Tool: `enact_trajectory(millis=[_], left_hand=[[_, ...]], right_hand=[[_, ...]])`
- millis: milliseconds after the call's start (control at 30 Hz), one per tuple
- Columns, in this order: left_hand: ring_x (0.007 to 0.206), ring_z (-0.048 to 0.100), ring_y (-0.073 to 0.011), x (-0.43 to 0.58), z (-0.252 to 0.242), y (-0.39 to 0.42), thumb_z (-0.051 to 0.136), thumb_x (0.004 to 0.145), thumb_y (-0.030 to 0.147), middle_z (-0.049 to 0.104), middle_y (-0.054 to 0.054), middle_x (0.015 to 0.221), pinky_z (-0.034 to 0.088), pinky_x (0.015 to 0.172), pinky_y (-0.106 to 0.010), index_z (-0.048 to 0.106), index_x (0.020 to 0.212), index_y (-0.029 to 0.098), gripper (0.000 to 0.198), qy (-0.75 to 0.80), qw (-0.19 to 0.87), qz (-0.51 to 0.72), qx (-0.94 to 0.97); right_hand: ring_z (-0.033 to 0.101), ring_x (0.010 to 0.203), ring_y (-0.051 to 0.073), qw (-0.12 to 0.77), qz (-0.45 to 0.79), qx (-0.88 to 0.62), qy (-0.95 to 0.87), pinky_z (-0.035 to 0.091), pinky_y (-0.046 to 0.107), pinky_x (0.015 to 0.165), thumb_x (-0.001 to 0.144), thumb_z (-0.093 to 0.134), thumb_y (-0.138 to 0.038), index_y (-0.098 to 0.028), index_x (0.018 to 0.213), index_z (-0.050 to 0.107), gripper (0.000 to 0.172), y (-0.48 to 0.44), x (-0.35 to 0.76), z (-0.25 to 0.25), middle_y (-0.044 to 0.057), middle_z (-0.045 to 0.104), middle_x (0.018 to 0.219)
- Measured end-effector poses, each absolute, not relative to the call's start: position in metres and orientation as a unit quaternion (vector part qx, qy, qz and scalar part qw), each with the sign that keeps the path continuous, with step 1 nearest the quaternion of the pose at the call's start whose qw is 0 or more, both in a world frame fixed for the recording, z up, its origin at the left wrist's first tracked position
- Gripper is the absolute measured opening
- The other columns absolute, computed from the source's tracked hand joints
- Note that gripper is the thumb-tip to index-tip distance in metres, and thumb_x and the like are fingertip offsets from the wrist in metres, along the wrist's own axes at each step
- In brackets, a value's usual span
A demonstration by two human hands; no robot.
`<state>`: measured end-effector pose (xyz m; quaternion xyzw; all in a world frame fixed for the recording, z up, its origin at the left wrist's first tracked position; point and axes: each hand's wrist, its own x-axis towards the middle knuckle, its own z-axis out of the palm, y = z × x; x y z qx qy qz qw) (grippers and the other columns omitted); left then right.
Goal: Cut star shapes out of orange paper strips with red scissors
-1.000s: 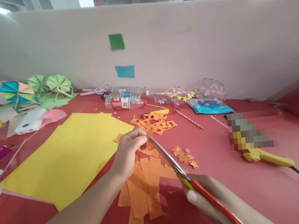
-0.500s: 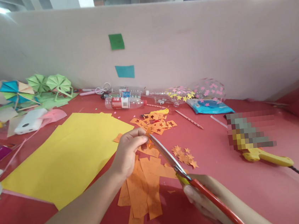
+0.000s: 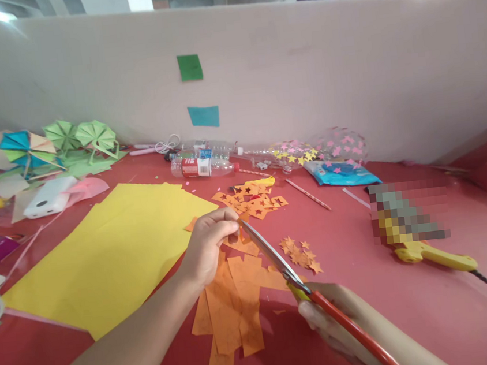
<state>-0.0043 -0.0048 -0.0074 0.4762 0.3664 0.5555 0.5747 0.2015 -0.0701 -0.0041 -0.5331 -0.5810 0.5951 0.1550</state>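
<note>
My left hand [image 3: 209, 245] is closed in a pinch on a small orange paper piece [image 3: 244, 236] held above the red table [image 3: 366, 274]. My right hand [image 3: 336, 321] grips red-handled scissors [image 3: 278, 260]; the blades point up-left and meet the orange piece at my left fingertips. Under both hands lie orange paper strips [image 3: 234, 305]. A small pile of cut orange stars [image 3: 301, 253] sits just right of the blades. Orange scraps with star-shaped holes [image 3: 254, 200] lie farther back.
A big yellow sheet [image 3: 103, 255] covers the table's left side. Folded green and blue paper fans [image 3: 65, 140], a white device [image 3: 49, 197], plastic bottles [image 3: 202, 166], a star-covered clear balloon [image 3: 339, 146], a blue packet [image 3: 340, 173] and a yellow glue gun [image 3: 438, 255] stand around. A wall closes the back.
The scissors' blades have shifted slightly at the orange piece while my left hand has turned it a little. Everything else stays where it was.
</note>
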Motion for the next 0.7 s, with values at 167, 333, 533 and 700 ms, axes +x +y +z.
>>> enact_trajectory(millis=[167, 333, 533, 700], left_hand=[[0.059, 0.039, -0.0118, -0.004, -0.008, -0.005, 0.053, 0.072, 0.021, 0.046, 0.002, 0.059, 0.031, 0.058, -0.027, 0.053, 0.057, 0.018, 0.015, 0.375, 0.537, 0.565, 0.501], [0.060, 0.039, -0.0120, -0.005, -0.009, -0.004, 0.053, 0.072, 0.019, 0.044, 0.002, 0.059, 0.031, 0.060, -0.027, 0.052, 0.056, 0.018, 0.016, 0.375, 0.517, 0.570, 0.516], [0.059, 0.037, -0.0117, -0.006, -0.006, -0.004, 0.053, 0.069, 0.020, 0.044, 0.002, 0.058, 0.030, 0.058, -0.028, 0.051, 0.054, 0.018, 0.016, 0.381, 0.523, 0.559, 0.518], [0.057, 0.036, -0.0114, -0.005, -0.005, -0.004, 0.053, 0.067, 0.022, 0.042, 0.002, 0.057, 0.030, 0.057, -0.028, 0.052, 0.053, 0.018, 0.015, 0.392, 0.526, 0.555, 0.511]], right_hand=[[0.025, 0.032, 0.002, 0.153, 0.594, -0.531, -0.584, 0.020, 0.017, 0.030, 0.066, 0.046, -0.086, -0.023, 0.062, 0.031, 0.065, -0.071, 0.202, -0.005, -0.012, 0.029, 0.044], [0.025, 0.035, 0.004, 0.127, 0.593, -0.513, -0.608, 0.020, 0.019, 0.034, 0.071, 0.036, -0.087, -0.023, 0.065, 0.033, 0.064, -0.071, 0.206, -0.005, -0.011, 0.030, 0.044], [0.027, 0.038, 0.005, 0.097, 0.588, -0.490, -0.637, 0.020, 0.020, 0.038, 0.075, 0.032, -0.085, -0.023, 0.067, 0.033, 0.063, -0.070, 0.211, -0.008, -0.011, 0.030, 0.045], [0.028, 0.039, 0.005, 0.103, 0.587, -0.481, -0.643, 0.019, 0.020, 0.038, 0.078, 0.034, -0.082, -0.022, 0.068, 0.033, 0.061, -0.069, 0.212, -0.008, -0.010, 0.033, 0.047]])
